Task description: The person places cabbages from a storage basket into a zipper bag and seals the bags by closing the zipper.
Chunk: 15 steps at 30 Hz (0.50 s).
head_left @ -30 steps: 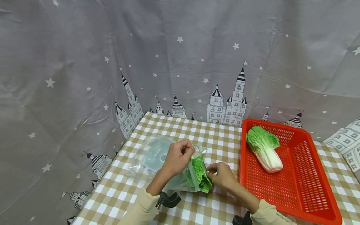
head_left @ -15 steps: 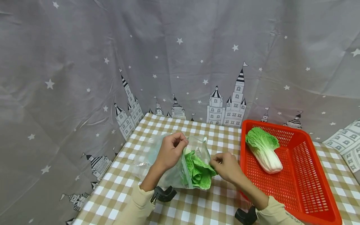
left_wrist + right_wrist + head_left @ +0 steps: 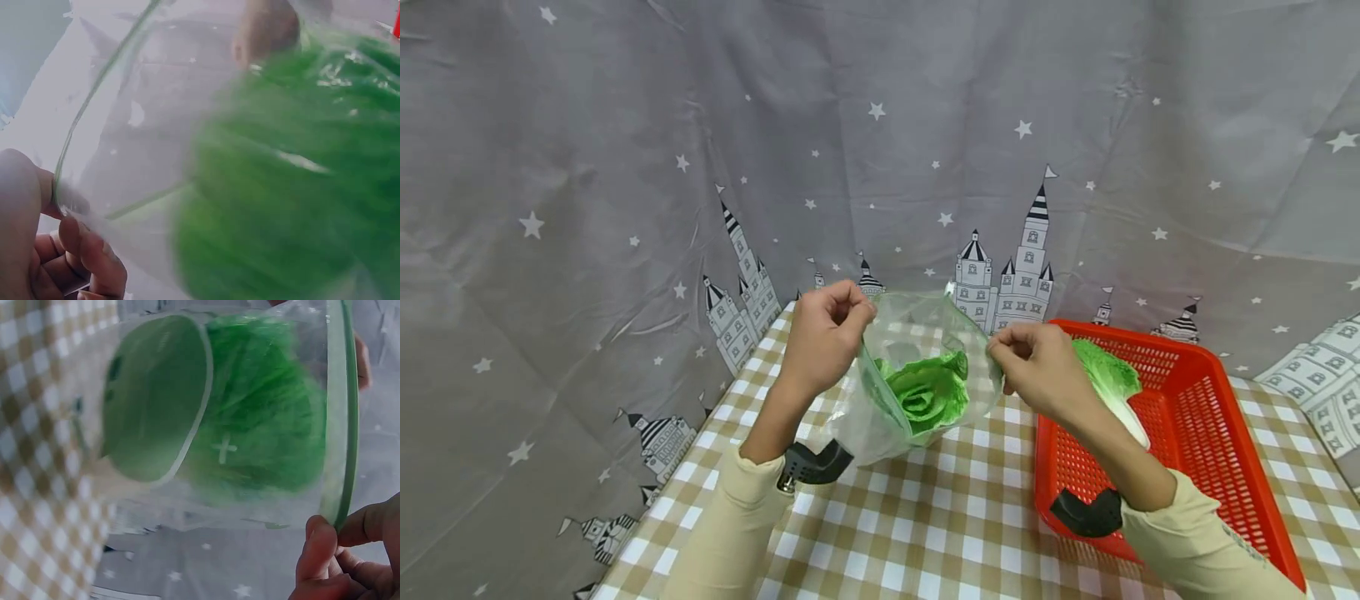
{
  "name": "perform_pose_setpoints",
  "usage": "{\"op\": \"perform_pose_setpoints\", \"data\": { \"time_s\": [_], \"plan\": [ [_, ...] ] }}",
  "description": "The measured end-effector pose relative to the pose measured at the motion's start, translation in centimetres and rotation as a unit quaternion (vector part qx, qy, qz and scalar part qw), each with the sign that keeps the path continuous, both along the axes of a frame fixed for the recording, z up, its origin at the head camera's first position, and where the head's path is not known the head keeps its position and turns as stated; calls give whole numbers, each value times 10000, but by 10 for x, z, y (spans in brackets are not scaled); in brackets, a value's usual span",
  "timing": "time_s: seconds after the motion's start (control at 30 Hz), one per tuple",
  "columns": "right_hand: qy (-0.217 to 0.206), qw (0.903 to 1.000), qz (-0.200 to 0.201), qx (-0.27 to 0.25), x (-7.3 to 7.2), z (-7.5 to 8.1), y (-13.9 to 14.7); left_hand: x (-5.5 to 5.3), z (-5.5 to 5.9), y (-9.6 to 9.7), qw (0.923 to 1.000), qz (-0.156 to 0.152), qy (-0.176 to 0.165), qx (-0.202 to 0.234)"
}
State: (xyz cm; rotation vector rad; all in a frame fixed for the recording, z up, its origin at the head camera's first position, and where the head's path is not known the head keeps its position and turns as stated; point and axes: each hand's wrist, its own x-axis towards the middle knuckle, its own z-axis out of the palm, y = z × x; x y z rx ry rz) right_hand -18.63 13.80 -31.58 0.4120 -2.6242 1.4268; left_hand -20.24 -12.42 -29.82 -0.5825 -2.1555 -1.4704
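Taking the red basket point(image 3: 1213, 450) as my landmark, I have the clear plastic bag point(image 3: 883, 396) to its left, above the checked tablecloth point(image 3: 925, 533), with a leafy green cabbage point(image 3: 928, 396) inside and the mouth spread wide. My left hand point(image 3: 823, 337) is on the bag's side away from the basket, thumb and fingers pinching the rim; my right hand point(image 3: 1041, 362) is on the side toward the basket, pinching the rim as well, at the end of the green seal strip point(image 3: 347, 425). I can't tell whether the bag's bottom touches the cloth. A second cabbage point(image 3: 1108, 379) lies inside the basket, partly behind my right forearm. I judge the step in hand to be settling the cabbage deeper in the bag; the next move seems to call for keeping both pinches and drawing the rim's two sides together along the strip. For markings, the bag carries a pale-edged green panel point(image 3: 156, 400) with dark marks too blurred to read, plus a white cross-shaped mark point(image 3: 224, 449). Lettering on my right sleeve point(image 3: 1217, 533) is too small to read.
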Motion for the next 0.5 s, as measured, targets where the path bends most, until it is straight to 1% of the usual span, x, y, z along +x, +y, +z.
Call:
{"op": "perform_pose_setpoints", "data": {
  "time_s": [0.1, 0.23, 0.37, 0.5],
  "plan": [
    [183, 9998, -96, -28, -3, 14, 4, -4, 9, -1, 9999, 104, 84, -69],
    [307, 9994, -129, -135, -5, 28, 8, -8, 16, 0, 9997, 184, 155, -73],
    [370, 9992, -118, -131, -6, 35, 11, -8, 22, 0, 9995, 206, 245, -2],
    [445, 9989, -154, -59, -9, 37, 15, -6, 30, 2, 9988, 227, 388, 182]
  ]
}}
